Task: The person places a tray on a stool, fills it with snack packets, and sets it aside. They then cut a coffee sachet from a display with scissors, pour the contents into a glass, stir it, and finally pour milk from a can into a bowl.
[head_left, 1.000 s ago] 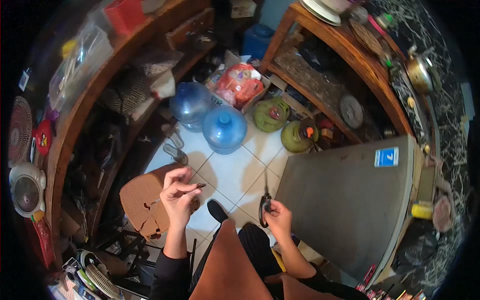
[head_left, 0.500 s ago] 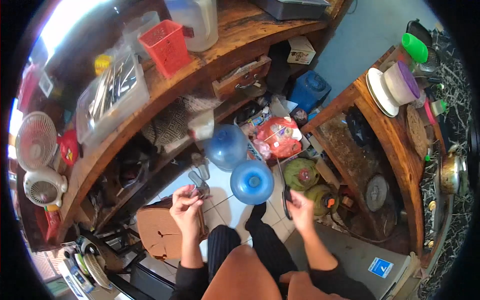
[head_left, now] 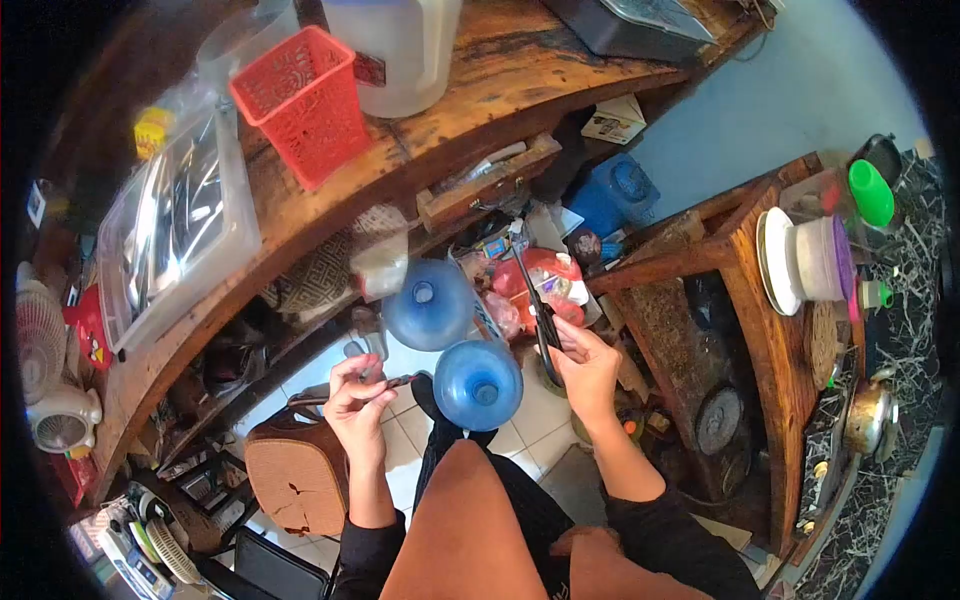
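- the black-handled scissors [head_left: 541, 318] stand upright in the right hand [head_left: 585, 368], blades pointing up and away over the red plastic bag [head_left: 548, 276]; the fingers are clenched round the handles, and i cannot tell whether the blades are parted.
- the left hand [head_left: 355, 392] pinches a small dark thin piece [head_left: 397, 381] between thumb and fingertips, closed on it, near the two blue water jugs [head_left: 478, 384].
- risk, as i judge it: the piece is tiny and the pinch shallow, so it could slip to the white tiled floor [head_left: 400, 440] among the clutter.
- the bare blade tips sit near the left fingers' level; a careless swing could nick them.
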The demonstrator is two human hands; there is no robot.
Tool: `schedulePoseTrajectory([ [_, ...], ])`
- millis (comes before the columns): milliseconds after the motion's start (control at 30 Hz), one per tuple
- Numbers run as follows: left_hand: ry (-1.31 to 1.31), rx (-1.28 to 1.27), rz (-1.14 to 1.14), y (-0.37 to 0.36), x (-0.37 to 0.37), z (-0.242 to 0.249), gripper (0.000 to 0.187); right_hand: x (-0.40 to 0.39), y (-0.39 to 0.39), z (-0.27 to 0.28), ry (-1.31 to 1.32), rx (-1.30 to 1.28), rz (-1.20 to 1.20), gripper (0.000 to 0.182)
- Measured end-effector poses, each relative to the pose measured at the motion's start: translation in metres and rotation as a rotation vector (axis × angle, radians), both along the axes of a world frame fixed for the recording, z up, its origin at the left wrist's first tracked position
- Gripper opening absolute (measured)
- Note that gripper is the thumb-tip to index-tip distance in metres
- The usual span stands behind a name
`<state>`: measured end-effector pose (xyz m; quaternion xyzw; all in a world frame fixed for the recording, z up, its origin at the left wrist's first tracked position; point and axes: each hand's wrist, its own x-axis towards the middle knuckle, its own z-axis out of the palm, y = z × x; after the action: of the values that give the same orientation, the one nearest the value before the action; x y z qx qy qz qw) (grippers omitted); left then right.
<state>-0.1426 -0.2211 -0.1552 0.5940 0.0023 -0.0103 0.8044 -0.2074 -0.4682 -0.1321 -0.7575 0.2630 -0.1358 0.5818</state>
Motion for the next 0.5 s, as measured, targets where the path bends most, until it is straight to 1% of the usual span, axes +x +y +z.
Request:
schedulePoseTrajectory([
  [33, -0.001, 0.048, -0.001, 0.004, 0.006, -0.002, 0.013, 0.008, -0.002, -0.005, -0.005, 0.091, -0.036, 0.040],
  [100, -0.009, 0.058, 0.008, 0.008, 0.017, -0.015, 0.012, 0.019, -0.004, -0.010, -0.013, 0.088, -0.035, 0.038],
  [167, 0.076, 0.018, 0.057, 0.008, 0.029, -0.023, 0.009, 0.027, 0.000, -0.009, 0.059, 0.403, -0.069, 0.039],
  [233, 0.069, 0.019, 0.051, 0.004, 0.045, -0.024, 0.008, 0.036, 0.005, -0.009, 0.170, 0.601, -0.113, 0.042],
  [300, 0.025, 0.090, -0.035, 0.001, 0.061, -0.028, 0.006, 0.035, 0.006, -0.022, 0.081, 0.878, -0.110, 0.043],
  [333, 0.036, 0.090, -0.078, -0.005, 0.069, -0.024, 0.006, 0.036, 0.004, -0.027, 0.089, 0.939, -0.074, 0.044],
  [433, -0.062, 0.113, -0.143, -0.027, 0.093, -0.016, 0.007, 0.047, 0.008, -0.028, 0.010, 0.879, -0.155, 0.040],
  [467, -0.092, 0.118, -0.158, -0.034, 0.100, -0.014, 0.010, 0.049, 0.004, -0.032, -0.001, 0.810, -0.185, 0.035],
  [500, -0.090, 0.120, -0.164, -0.040, 0.103, -0.009, 0.010, 0.049, 0.001, -0.039, -0.001, 0.813, -0.191, 0.035],
])
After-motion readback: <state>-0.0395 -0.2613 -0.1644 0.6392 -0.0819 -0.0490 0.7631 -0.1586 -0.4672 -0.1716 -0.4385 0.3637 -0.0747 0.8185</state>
